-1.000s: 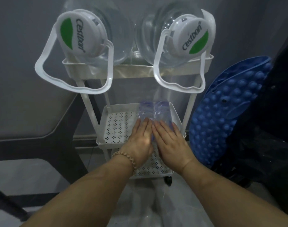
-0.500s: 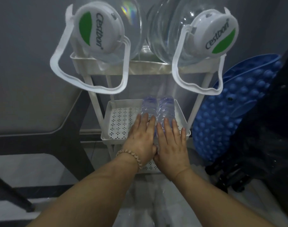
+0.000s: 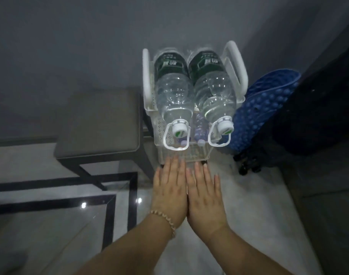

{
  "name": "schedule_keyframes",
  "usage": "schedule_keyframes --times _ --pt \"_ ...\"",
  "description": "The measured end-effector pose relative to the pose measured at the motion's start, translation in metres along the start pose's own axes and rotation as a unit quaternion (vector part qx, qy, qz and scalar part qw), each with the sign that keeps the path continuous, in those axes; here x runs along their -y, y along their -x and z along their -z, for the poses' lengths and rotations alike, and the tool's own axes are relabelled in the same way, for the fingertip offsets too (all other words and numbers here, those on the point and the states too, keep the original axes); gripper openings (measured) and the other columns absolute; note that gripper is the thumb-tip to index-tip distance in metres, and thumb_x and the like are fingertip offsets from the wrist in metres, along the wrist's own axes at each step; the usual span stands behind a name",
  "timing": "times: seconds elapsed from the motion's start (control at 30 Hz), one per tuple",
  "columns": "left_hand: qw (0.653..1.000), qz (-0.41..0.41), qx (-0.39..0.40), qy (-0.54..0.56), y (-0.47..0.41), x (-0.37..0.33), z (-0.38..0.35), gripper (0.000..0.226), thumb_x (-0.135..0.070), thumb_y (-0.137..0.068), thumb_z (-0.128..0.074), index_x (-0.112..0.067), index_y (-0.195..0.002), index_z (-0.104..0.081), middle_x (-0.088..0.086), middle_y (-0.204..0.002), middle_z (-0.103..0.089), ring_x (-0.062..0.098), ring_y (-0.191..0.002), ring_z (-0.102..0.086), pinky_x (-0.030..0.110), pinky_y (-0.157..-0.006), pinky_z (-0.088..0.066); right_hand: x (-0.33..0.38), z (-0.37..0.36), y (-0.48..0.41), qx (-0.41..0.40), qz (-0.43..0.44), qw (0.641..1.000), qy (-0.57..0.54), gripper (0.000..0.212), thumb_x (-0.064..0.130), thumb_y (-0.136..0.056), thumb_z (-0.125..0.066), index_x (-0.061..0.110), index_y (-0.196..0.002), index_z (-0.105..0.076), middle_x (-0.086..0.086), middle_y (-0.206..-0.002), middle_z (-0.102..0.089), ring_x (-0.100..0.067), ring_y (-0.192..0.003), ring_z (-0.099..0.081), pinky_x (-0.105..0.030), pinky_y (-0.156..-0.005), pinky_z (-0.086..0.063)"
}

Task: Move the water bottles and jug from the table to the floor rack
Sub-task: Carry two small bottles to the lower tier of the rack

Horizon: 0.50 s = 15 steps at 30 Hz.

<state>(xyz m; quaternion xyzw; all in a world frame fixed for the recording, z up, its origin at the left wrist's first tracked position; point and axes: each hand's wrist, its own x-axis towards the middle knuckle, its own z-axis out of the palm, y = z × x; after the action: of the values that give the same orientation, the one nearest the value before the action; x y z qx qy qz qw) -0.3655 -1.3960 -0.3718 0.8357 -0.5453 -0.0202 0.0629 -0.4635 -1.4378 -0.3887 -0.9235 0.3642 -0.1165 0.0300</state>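
Two large clear water jugs lie side by side on the top tier of the white floor rack (image 3: 146, 76), the left jug (image 3: 172, 96) and the right jug (image 3: 214, 92), white caps with loop handles facing me. Below them, between the caps, two small water bottles (image 3: 199, 130) lie on a lower shelf, mostly hidden. My left hand (image 3: 169, 187) and my right hand (image 3: 205, 193) hover flat and side by side, fingers straight, just in front of the rack's lower edge, holding nothing.
A grey padded stool (image 3: 98, 124) stands left of the rack. A blue bumpy mat (image 3: 262, 108) leans on its right, beside dark objects. A glass table with black frame (image 3: 70, 205) is at lower left. Pale floor lies under my arms.
My hands have come off the small bottles and drawn back out of the rack. My view has risen, so I look down on the rack from above.
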Motion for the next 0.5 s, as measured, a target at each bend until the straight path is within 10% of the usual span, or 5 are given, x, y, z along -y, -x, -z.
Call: schedule_keyframes --times 0.2,0.5 --pt "0.999 -0.007 0.001 0.044 0.116 -0.018 0.163 0.071 -0.019 -0.072 -0.065 -0.005 -0.137 -0.04 0.014 -0.144 -0.04 0.029 -0.132 -0.038 0.05 -0.101 -0.039 0.068 0.184 0.068 0.017 0.033 0.999 -0.006 0.064 0.016 -0.079 -0.03 0.006 -0.142 -0.028 -0.021 -0.145 -0.038 -0.037 -0.136 -0.029 -0.052 -0.111 -0.009" --pt "0.985 0.104 -0.14 -0.018 0.24 -0.04 0.341 0.08 -0.021 -0.086 -0.049 -0.017 -0.146 0.004 0.006 -0.157 0.001 0.023 -0.143 0.004 0.043 -0.113 -0.002 0.134 0.372 0.123 -0.078 0.151 0.985 -0.028 0.069 0.014 -0.081 -0.037 0.015 -0.148 -0.017 -0.016 -0.152 -0.026 -0.032 -0.141 -0.018 -0.052 -0.115 -0.002"
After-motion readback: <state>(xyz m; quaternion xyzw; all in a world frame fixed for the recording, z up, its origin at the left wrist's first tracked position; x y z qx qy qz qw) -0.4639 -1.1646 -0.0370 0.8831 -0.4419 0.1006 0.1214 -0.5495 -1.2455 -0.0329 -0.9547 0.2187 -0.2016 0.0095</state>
